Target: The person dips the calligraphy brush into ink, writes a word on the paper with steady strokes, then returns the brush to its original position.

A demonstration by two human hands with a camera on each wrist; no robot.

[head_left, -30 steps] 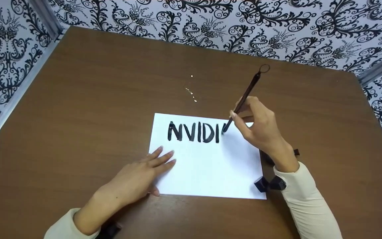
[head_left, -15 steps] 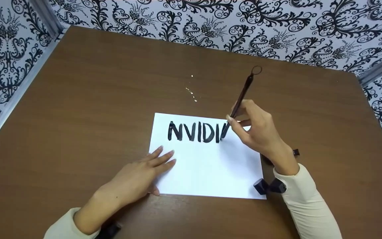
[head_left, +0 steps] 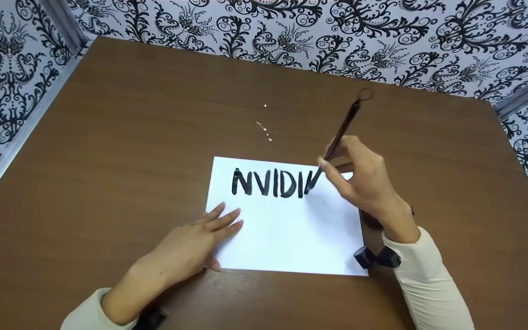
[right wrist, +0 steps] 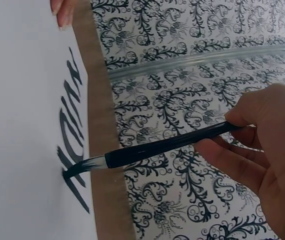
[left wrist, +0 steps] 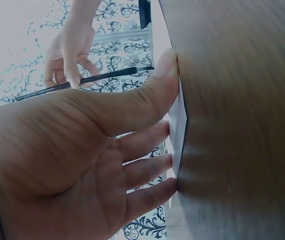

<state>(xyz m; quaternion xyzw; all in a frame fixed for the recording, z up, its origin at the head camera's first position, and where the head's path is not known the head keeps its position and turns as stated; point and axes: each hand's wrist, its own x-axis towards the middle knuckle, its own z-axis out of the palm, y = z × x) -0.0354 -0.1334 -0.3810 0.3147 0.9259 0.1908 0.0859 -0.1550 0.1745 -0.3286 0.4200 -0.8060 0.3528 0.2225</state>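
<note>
A white sheet of paper [head_left: 287, 238] lies on the brown table, with black painted letters [head_left: 268, 183] reading "NVIDI" and a further slanted stroke near its top edge. My right hand [head_left: 365, 178] pinches a dark paintbrush [head_left: 342, 126] with a loop at its upper end. In the right wrist view, the dark, wet-looking bristles [right wrist: 80, 167] bend against the paper at that slanted stroke. My left hand [head_left: 195, 245] rests with spread fingers on the lower left of the sheet. The left wrist view shows its thumb [left wrist: 165, 67] at the paper's near edge.
The brown wooden table [head_left: 131, 137] spreads round the sheet. Several small pale flecks [head_left: 264, 128] lie beyond the paper. Black-and-white patterned wallpaper [head_left: 291, 32] backs the table's far edge. A dark wrist device [head_left: 376, 257] sits at the right sleeve, over the paper's lower right corner.
The brush tip has moved down and slightly left, lengthening the slanted stroke after the second "I". Over the last half second the brush's upper end and my right hand shifted right. My left hand stays put.
</note>
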